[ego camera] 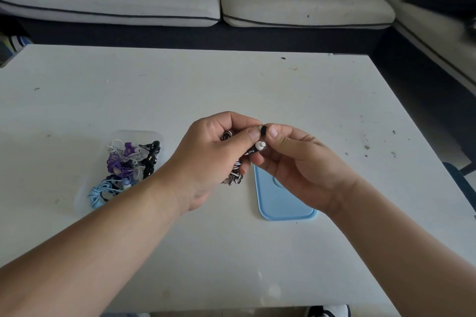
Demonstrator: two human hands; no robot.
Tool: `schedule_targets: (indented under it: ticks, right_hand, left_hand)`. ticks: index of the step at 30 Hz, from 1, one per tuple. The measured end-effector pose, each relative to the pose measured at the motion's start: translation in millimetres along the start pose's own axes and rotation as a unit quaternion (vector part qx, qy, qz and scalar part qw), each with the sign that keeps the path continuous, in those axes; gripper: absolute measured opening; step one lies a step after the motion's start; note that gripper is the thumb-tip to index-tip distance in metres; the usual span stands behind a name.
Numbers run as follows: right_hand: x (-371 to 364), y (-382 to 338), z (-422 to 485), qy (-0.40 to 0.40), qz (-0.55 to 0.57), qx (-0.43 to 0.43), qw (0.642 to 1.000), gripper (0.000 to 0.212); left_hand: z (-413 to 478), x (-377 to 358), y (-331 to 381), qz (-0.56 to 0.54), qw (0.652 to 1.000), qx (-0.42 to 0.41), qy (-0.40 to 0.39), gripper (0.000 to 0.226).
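Above the middle of the white table [257,90], both hands meet on a black-and-white striped earphone set [235,174]. My left hand [216,157] grips the coiled striped cable, which hangs below the fingers. My right hand [296,159] pinches a small black earpiece [263,130] between thumb and forefinger. A second earbud with a white tip [260,146] sticks out between the two hands.
A clear plastic container [144,134] on the left holds several tangled earphones [126,165] in purple, white, black and light blue. A light blue lid [283,203] lies flat under my right hand. A beige sofa [296,5] runs behind the table.
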State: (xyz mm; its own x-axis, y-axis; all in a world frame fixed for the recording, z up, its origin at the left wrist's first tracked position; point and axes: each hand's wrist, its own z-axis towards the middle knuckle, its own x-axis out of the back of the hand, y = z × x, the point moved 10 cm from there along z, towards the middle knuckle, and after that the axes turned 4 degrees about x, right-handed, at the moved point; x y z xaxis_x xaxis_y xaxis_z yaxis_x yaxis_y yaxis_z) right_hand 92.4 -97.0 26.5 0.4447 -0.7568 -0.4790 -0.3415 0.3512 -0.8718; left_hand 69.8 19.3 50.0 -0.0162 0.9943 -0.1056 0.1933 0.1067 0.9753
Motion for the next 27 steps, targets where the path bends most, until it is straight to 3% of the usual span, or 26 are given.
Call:
schedule_targets:
  ticks: [15,20,27]
  right_hand:
    - [5,-2,-1,0.016,0.029,-0.002,0.999,0.033]
    - [13,1,-2,0.04,0.012,-0.026,0.999,0.039]
    - [22,-15,-6,0.084,-0.091,0.023,0.992,0.023]
  left_hand:
    - [-1,3,2,0.011,1.0,0.001,0.029,0.008]
    - [-1,6,4,0.079,0.996,-0.017,0.039,0.006]
    - [-3,5,18,0.177,0.98,-0.085,0.047,0.007]
